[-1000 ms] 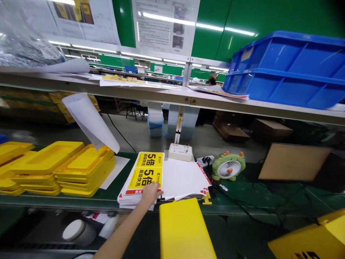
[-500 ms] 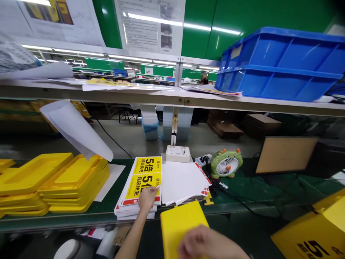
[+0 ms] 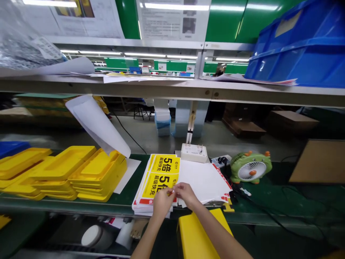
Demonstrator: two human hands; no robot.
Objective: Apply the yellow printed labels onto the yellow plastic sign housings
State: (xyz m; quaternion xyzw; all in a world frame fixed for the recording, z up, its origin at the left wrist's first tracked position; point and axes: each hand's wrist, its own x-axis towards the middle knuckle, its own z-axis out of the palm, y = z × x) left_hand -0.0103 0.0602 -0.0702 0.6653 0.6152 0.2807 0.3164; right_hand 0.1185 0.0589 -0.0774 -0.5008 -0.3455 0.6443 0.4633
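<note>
Pinching one sticker sheet [image 3: 159, 181], both hands [image 3: 175, 196] work over the green bench [image 3: 258, 201].

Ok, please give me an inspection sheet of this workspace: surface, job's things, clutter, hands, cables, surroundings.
Surface: green belt, mostly covered.
Job's things: stack of yellow printed sheets; white sheets beside it.
Clutter: yellow trays, green fan, white box, yellow box in front.
Hands: left hand and right hand meet at the printed stack's near edge, pinching something small.
Cables: black cables run right of the fan.
Surroundings: shelf above, blue crate, posted papers.
</note>
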